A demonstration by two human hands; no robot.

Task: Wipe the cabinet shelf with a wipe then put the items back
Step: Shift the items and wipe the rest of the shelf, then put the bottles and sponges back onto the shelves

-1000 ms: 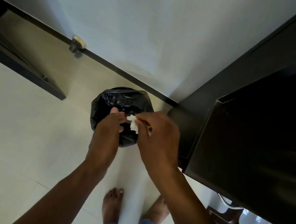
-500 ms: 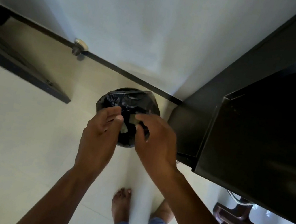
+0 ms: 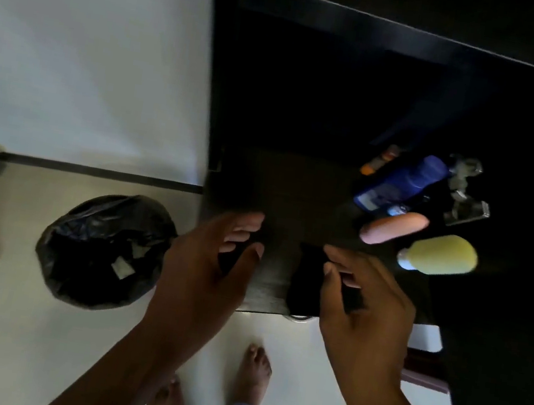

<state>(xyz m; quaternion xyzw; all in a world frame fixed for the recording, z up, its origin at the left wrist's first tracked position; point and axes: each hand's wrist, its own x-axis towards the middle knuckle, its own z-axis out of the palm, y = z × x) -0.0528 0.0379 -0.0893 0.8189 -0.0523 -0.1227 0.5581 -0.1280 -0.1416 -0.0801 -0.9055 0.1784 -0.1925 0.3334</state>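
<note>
The cabinet shelf (image 3: 295,186) is the dark surface in the middle and right of the frame, its front edge running just above the feet. The items sit bunched on its right part: a blue bottle (image 3: 400,184), a pink tube (image 3: 393,227) touching or just in front of it, a yellow bottle (image 3: 441,254) nearest the front, a small orange-capped tube (image 3: 377,161) behind, and a clear glassy piece (image 3: 464,204) at the far right. The wipe (image 3: 122,267) appears as pale scraps inside the black-lined bin (image 3: 102,250) on the floor at lower left, so the wiping looks done and the putting back is what remains.

Both hands hover over the shelf's front edge. The left hand (image 3: 211,263) has its fingers loosely spread and holds nothing. The right hand (image 3: 364,303) has relaxed, slightly curled fingers beside a dark object (image 3: 307,281) at the edge; whether it touches or holds that object I cannot tell, since black lies on black.

The risks come from the crowding and the gloom. The bottles lie on their sides and are round, so a careless brush could roll the yellow one off the front. The glassy piece is hard to see and could be knocked. A dark object at the very edge could slip if nudged.
</note>
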